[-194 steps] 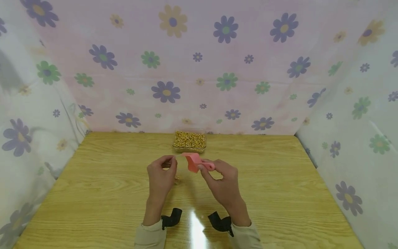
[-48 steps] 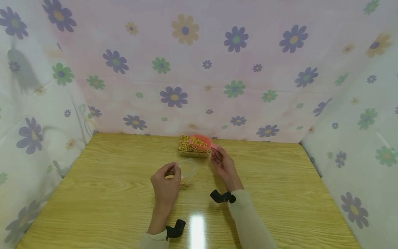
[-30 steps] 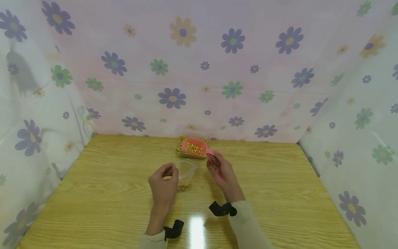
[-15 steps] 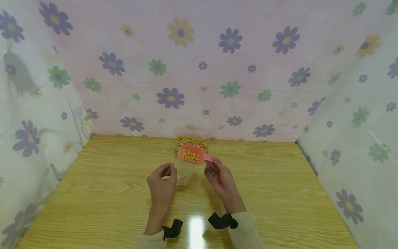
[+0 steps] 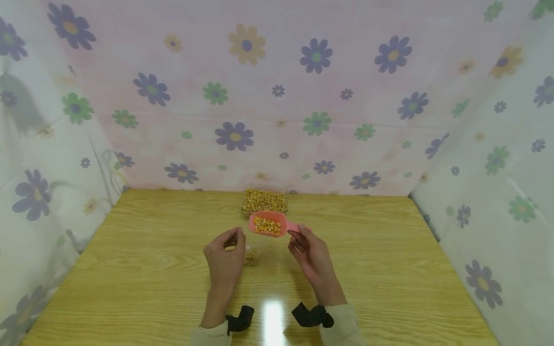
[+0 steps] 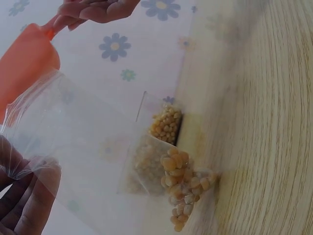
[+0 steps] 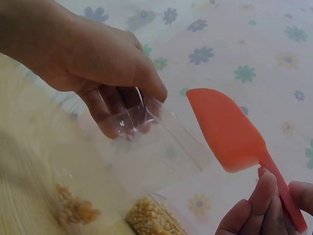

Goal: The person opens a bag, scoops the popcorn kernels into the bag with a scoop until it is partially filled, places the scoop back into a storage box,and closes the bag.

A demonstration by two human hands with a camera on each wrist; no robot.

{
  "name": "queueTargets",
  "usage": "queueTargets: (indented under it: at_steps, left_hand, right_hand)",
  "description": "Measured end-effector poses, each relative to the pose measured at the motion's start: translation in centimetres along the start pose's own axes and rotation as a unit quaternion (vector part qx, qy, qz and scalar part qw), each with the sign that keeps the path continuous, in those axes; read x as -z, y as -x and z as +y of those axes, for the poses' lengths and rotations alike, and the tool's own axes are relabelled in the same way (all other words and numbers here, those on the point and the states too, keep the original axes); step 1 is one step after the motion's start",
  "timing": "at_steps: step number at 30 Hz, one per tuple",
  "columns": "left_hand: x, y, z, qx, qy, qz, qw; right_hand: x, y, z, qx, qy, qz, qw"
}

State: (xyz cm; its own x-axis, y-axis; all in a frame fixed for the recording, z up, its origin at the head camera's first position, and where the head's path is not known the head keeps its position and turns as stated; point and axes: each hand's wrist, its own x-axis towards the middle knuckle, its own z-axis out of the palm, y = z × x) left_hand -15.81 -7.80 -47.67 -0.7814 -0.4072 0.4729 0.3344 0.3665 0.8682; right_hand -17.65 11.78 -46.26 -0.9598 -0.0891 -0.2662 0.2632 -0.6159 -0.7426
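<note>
A person in cream long sleeves (image 5: 344,327) worked with both hands at a yellow-brown wood-grain table (image 5: 376,259), before a pale pink cloth backdrop (image 5: 277,62) printed with purple, green and tan flowers. The left hand (image 5: 224,253) pinched the upper edge of a clear, thin plastic bag (image 6: 88,132) between thumb and fingertips, and the bag hung down from that grip. A small heap of yellow kernels (image 6: 186,188) lay gathered in its bottom corner; from where I stood, I could not tell whether that corner touched the tabletop.

Opposite, the right hand (image 5: 313,259) held a coral-pink plastic scoop (image 7: 225,129) by its slim handle, pinched between thumb and fingers, with the other fingers loosely bent beneath. The scoop's bowl pointed toward the left hand, hollow side up, and carried a load of golden kernels (image 5: 267,225). It was held in the air close by the bag's upper end; whether scoop and bag touched was impossible to make out.

Just beyond the scoop, near the table's far edge, stood a clear rectangular container (image 5: 245,213) well stocked with more golden kernels (image 5: 264,199). A bent black device (image 5: 240,319) was worn at the left wrist and a matching black device (image 5: 309,315) at the right, while a bright white glare shone on the tabletop between the forearms.
</note>
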Motion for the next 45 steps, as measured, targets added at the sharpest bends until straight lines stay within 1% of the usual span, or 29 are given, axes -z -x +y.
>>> queueTargets:
  at_steps: [5, 9, 16, 19, 24, 27, 31, 34, 40, 45]
  left_hand:
    - [0.0, 0.0, 0.0, -0.006, 0.004, 0.000, 1.0000]
    - [0.0, 0.0, 0.0, -0.007, 0.001, 0.002, 1.0000]
    - [-0.2, 0.0, 0.3, 0.003, 0.006, -0.007, 1.0000]
    - [-0.2, 0.0, 0.4, 0.007, -0.001, -0.011, 0.9999]
    - [-0.4, 0.1, 0.5, 0.010, -0.008, -0.017, 0.9998]
    - [-0.6, 0.2, 0.5, -0.001, -0.011, -0.022, 0.9997]
    - [-0.8, 0.3, 0.5, -0.028, -0.024, -0.027, 0.9990]
    - [-0.9, 0.4, 0.4, -0.043, -0.034, -0.026, 0.9982]
    - [-1.0, 0.5, 0.5, -0.054, -0.043, -0.030, 0.9972]
    - [-1.0, 0.6, 0.5, -0.066, -0.051, -0.037, 0.9959]
  right_hand:
    - [0.5, 0.0, -0.6, 0.023, 0.036, 0.013, 0.999]
    - [0.5, 0.1, -0.9, 0.033, 0.059, 0.021, 0.997]
    - [0.9, 0.2, -0.8, 0.042, 0.102, 0.023, 0.994]
    - [0.9, 0.3, -0.7, 0.052, 0.115, 0.023, 0.992]
    - [0.8, 0.4, -0.6, 0.068, 0.127, 0.037, 0.989]
    - [0.6, 0.5, -0.4, 0.085, 0.139, 0.044, 0.986]
    - [0.3, 0.8, -0.4, 0.113, 0.162, 0.049, 0.979]
    - [0.0, 1.0, -0.4, 0.129, 0.173, 0.054, 0.975]
    - [-0.4, 1.2, -0.2, 0.139, 0.186, 0.063, 0.971]
    - [-0.6, 1.4, -0.1, 0.155, 0.199, 0.058, 0.966]
